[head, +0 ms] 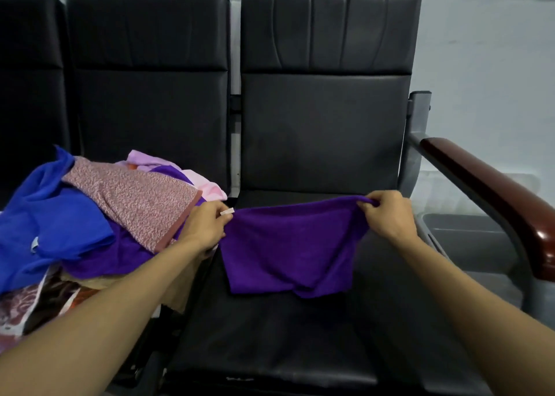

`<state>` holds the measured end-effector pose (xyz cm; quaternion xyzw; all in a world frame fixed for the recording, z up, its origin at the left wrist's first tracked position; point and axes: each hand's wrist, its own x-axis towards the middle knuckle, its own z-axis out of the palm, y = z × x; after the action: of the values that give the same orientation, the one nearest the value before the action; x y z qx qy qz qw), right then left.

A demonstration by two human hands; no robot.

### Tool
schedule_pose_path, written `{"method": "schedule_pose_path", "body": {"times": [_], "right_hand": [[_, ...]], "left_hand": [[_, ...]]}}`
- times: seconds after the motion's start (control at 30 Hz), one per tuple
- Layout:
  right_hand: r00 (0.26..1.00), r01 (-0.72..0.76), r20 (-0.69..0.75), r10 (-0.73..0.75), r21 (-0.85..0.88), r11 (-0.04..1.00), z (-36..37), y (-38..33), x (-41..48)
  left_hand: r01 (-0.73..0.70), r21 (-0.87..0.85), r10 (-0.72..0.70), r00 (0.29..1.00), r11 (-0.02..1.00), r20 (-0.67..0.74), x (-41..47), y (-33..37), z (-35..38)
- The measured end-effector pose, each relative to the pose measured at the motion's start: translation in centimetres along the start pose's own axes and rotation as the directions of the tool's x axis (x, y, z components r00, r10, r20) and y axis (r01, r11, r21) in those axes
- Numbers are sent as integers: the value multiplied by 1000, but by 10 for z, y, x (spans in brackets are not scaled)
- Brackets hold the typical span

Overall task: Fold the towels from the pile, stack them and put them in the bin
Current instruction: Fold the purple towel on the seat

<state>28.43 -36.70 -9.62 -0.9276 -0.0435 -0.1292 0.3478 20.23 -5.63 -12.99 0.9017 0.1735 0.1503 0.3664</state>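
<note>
A purple towel (pixel 289 251) hangs stretched between my two hands above the black seat (pixel 270 344) of the right-hand chair. My left hand (pixel 207 226) pinches its left top corner, where a small white tag sticks out. My right hand (pixel 389 216) pinches the right top corner. The towel's lower edge droops onto the seat. To the left, a pile of towels (pixel 90 215) covers the neighbouring seat: a blue one, a pink speckled one, another purple one and a light pink one at the back.
Black chair backrests (pixel 324 95) stand behind. A dark red wooden armrest (pixel 492 191) on a grey metal frame runs along the right. Beyond it, low on the right, sits a grey bin (pixel 471 239). Patterned cloth (pixel 45 302) hangs at the pile's front.
</note>
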Motion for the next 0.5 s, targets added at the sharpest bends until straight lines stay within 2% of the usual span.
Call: {"method": "schedule_pose_path", "body": {"times": [0.1, 0.27, 0.37, 0.5], "right_hand": [[992, 66, -124, -37, 239, 969, -14, -30, 25], [931, 240, -336, -139, 283, 929, -47, -69, 48], [907, 313, -382, -178, 327, 892, -63, -74, 44], [922, 308, -328, -206, 298, 903, -75, -64, 20]], "left_hand": [[-118, 26, 121, 973, 993, -196, 30, 45, -17], [-338, 7, 307, 846, 941, -436, 42, 108, -55], [-422, -9, 363, 792, 907, -491, 34, 121, -73], [-416, 2, 374, 816, 910, -440, 7, 115, -86]]}}
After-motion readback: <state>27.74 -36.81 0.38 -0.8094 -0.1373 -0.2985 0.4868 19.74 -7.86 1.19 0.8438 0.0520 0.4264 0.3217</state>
